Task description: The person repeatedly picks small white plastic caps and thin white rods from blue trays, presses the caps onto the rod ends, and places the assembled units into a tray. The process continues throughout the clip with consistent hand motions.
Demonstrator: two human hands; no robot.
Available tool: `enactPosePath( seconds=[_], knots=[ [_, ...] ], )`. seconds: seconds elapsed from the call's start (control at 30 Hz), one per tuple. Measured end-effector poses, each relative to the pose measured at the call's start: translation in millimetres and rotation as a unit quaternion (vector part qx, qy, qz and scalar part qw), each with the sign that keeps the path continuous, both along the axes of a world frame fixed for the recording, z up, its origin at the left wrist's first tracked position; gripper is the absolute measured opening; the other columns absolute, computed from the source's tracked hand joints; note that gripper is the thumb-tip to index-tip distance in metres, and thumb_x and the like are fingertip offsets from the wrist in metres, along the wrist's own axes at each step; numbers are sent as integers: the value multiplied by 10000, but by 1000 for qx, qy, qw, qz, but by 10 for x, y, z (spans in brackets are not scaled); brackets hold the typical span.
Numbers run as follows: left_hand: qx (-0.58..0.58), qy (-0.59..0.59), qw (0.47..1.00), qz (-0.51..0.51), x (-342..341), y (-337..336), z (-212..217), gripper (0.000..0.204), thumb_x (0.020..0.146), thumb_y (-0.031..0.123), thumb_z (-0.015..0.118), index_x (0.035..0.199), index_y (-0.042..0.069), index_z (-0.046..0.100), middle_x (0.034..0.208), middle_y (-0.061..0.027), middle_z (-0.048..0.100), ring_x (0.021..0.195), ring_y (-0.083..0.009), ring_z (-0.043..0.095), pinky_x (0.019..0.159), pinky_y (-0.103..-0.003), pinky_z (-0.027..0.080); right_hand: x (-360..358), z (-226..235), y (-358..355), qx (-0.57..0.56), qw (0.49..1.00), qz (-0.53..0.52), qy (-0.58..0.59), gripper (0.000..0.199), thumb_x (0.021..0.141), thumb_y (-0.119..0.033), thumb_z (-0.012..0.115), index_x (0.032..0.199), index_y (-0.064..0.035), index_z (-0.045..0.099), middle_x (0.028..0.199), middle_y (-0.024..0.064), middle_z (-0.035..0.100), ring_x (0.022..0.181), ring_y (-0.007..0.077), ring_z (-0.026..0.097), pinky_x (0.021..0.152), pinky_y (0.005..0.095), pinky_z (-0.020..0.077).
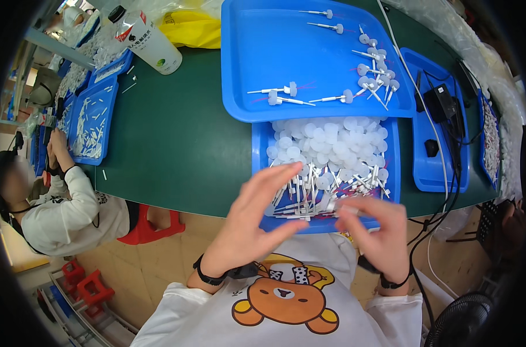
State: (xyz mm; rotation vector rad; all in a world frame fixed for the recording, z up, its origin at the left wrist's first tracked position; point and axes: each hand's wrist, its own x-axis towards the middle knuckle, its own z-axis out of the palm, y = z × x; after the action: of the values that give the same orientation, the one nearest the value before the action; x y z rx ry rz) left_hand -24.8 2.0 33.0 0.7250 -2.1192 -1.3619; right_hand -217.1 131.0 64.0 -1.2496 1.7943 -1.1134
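Above the near edge of the lower blue tray (395, 191), my left hand (248, 222) is open, its fingers apart and nothing between them. Opposite it, my right hand (381, 231) pinches a small white part (330, 205) between thumb and index finger; blur hides its exact shape. That tray holds a heap of translucent white discs (332, 139) at its far side. Nearer to me lie many thin white rods (300, 194) with pinkish-red wires, partly hidden under my left fingers.
A second blue tray (286, 58) overlaps the far edge, carrying several rods fitted with discs. A bottle (150, 43) stands at the far left by a yellow bag (190, 29). Right, a blue tray (422, 173) holds black adapters (439, 104) and cables. A co-worker (66, 202) sits left.
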Motion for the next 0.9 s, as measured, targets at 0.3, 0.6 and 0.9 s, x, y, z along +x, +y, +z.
enactPosePath(
  seconds=[0.3, 0.6, 0.9],
  knots=[
    [-255, -216, 939, 83, 63, -133, -191, 332, 806, 132, 785, 1125, 121, 691, 1401, -108, 503, 1330, -372, 409, 1075, -496, 281, -157, 280, -648, -54, 907, -68, 413, 362, 853, -44, 718, 1191, 40, 620, 983, 149, 644, 905, 303, 605, 802, 379, 483],
    [-269, -177, 940, 115, -176, -155, -350, 327, 747, 142, 836, 1031, 111, 676, 1390, -113, 498, 1324, -374, 391, 1073, -504, 282, 250, -213, -234, 25, 936, 90, 339, 204, 826, -40, 697, 1007, 18, 624, 978, 140, 565, 907, 314, 551, 799, 415, 462],
    [-137, -102, 974, 147, -107, -132, -243, 322, 721, 88, 849, 995, 87, 681, 1141, -63, 611, 1078, -274, 545, 980, -404, 399, 544, -449, -255, 55, 933, -49, 352, 309, 732, -107, 814, 945, 4, 620, 926, 139, 506, 872, 325, 519, 751, 422, 429]
  ],
)
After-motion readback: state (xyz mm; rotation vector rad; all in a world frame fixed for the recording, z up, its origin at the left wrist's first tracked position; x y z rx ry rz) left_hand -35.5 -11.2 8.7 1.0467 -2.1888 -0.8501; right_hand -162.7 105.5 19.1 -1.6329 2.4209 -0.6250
